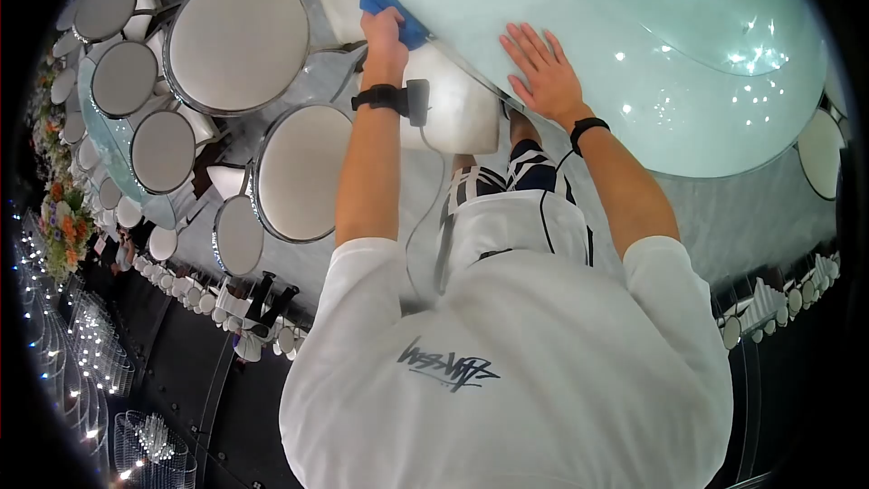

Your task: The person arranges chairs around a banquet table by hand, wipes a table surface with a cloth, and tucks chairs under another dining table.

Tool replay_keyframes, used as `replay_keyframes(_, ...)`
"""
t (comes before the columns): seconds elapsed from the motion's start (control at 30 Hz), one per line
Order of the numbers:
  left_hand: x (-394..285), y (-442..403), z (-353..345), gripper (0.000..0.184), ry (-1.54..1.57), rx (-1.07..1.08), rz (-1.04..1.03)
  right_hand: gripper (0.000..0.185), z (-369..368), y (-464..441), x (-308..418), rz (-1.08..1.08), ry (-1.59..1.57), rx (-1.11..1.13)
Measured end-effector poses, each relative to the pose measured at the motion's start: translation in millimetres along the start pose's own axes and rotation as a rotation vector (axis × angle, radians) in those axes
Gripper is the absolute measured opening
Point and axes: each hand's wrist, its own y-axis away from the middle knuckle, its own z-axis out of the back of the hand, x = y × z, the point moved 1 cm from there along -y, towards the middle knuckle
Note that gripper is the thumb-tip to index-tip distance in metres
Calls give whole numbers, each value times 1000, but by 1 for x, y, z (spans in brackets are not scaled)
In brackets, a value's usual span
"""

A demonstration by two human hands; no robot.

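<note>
A blue cloth (409,29) lies against the edge of a large round glass table (579,54). My left hand (385,32) is closed around part of this cloth at the table's rim. To the right, my right hand (546,72) rests flat on the glass with its fingers spread, holding nothing. A white chair seat (448,109) is just below the rim, between my arms. On my left wrist is a black strap with a small device (417,102) and a cable; a black band (589,130) circles my right wrist.
Round-backed chairs (237,43) crowd the left side, with more (303,172) near my left forearm. Another round back (820,154) stands at the far right. Flowers (65,228) and a second glass table (113,140) are at the far left.
</note>
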Motion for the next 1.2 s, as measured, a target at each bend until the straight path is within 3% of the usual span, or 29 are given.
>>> replay_keyframes(0.37, 69, 73, -2, 28, -66, 16, 83, 71, 7, 3, -2, -3, -48, -25)
replay_keyframes(0.53, 113, 130, 8, 26, -259, 227, 177, 71, 4, 3, -1, -11, -28, -25)
replay_keyframes(0.63, 123, 137, 15, 27, -118, 255, 232, 71, 2, 3, -1, -7, -24, -28)
replay_keyframes(0.7, 120, 110, 22, 28, -161, 131, 243, 71, -1, 2, -3, -7, -5, -42)
replay_keyframes(0.87, 46, 2, 32, 20, 0, -111, 14, 71, 0, 6, -2, 10, 10, -58)
replay_keyframes(0.93, 5, -13, 27, 15, 85, -15, 24, 71, -2, 8, -1, 5, -2, -66)
replay_keyframes(1.07, 13, 3, -2, 24, 30, 35, -236, 71, -1, 8, -3, 15, 26, -67)
replay_keyframes(1.17, 75, 6, 25, 18, 256, 8, 94, 70, -1, 10, -5, 22, 15, -92)
replay_keyframes(1.2, 87, 32, 20, 14, 239, 13, 111, 70, -1, 9, -5, 23, 6, -101)
